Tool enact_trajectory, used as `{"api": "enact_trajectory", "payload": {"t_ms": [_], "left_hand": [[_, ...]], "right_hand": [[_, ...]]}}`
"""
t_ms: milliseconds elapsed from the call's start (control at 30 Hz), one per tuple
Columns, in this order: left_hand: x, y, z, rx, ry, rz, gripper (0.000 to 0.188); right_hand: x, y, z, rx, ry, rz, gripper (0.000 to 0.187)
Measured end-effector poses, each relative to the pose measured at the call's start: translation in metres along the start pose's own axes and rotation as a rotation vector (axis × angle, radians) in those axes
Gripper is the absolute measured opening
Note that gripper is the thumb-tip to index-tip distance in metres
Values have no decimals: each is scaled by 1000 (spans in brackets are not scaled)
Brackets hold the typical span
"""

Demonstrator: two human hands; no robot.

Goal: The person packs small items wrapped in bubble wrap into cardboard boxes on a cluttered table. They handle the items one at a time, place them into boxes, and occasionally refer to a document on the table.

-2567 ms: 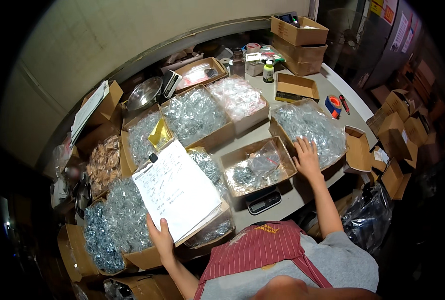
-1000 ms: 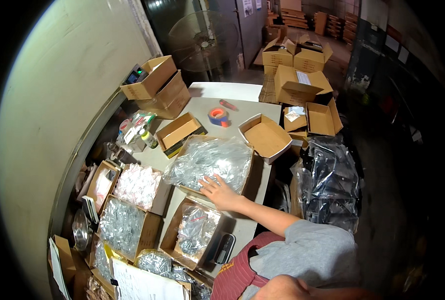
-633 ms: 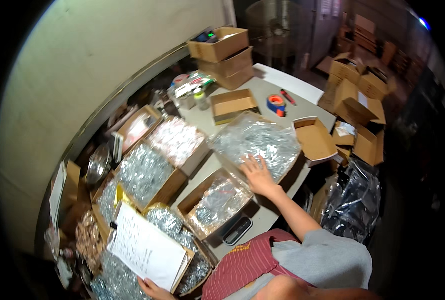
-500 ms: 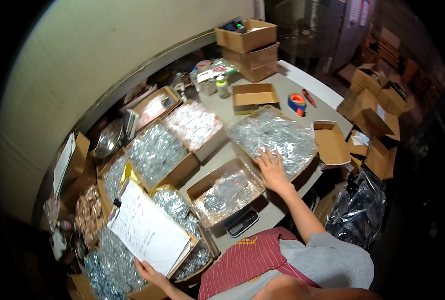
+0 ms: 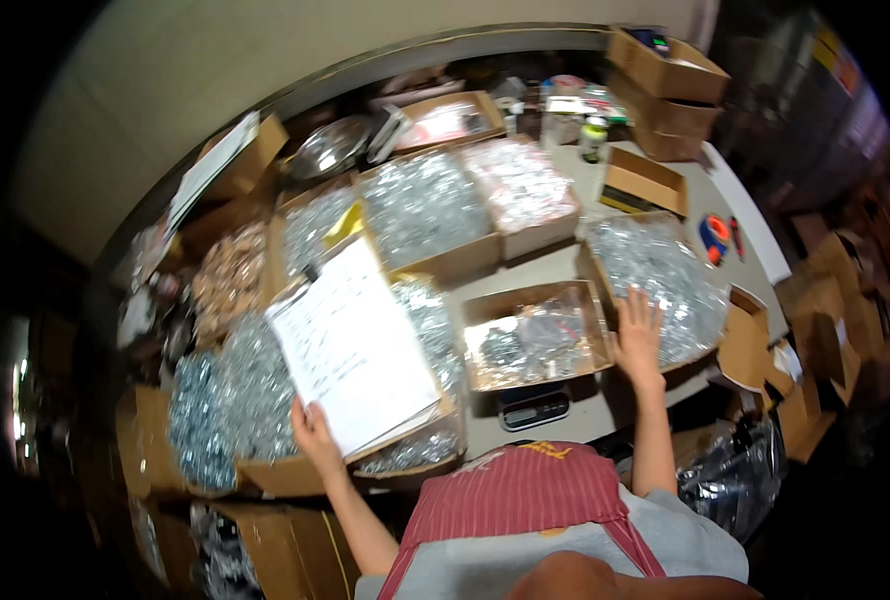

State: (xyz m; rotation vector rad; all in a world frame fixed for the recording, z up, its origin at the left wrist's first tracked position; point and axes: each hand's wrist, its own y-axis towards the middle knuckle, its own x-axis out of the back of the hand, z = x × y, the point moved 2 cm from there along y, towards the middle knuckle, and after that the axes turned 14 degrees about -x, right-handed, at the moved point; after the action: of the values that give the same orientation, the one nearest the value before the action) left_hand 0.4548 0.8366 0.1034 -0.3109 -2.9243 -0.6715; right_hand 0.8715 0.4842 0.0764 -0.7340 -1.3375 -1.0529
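My left hand (image 5: 315, 436) grips the lower left edge of a clipboard with handwritten white sheets (image 5: 355, 350), which lies tilted over boxes of clear plastic packets. Its fingers are partly hidden by the board. My right hand (image 5: 638, 335) rests with fingers spread on the near left part of a cardboard box of shiny clear packets (image 5: 665, 280). Left of that hand, a smaller open box (image 5: 480, 375) contains a few clear packets with small metallic pieces. In front of it a dark digital scale (image 5: 535, 411) lies on the table.
Open boxes of packets (image 5: 425, 205) line the back. A metal bowl (image 5: 331, 148) stands behind them. At the right are a shallow empty box (image 5: 645, 182), a blue and orange tape roll (image 5: 713, 238), a red cutter (image 5: 736, 238) and a bottle (image 5: 593, 138). Stacked boxes (image 5: 665, 100) stand at the far right.
The view has swung left, so everything sits further right in the picture, and more boxes show at lower left. My left hand still holds the clipboard; my right hand stays on the packet box.
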Motion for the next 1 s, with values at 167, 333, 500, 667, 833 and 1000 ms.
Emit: {"api": "enact_trajectory", "payload": {"t_ms": [167,333,500,667,833,1000], "left_hand": [[-3,1,7,-26,-28,-25,47],[1,-2,10,10,-161,-58,45],[-2,-3,3,10,-189,-63,46],[0,-3,5,34,-217,-45,47],[-1,-3,1,52,-199,-41,48],[-1,-3,-2,70,-199,-46,48]], "right_hand": [[0,-1,-3,5,-12,-18,66],[-7,0,-6,55,-17,-59,68],[-10,1,-9,68,-11,-83,68],[-17,3,-13,79,-29,-99,70],[-21,4,-15,84,-48,-105,72],[-22,4,-16,91,-49,-115,68]]}}
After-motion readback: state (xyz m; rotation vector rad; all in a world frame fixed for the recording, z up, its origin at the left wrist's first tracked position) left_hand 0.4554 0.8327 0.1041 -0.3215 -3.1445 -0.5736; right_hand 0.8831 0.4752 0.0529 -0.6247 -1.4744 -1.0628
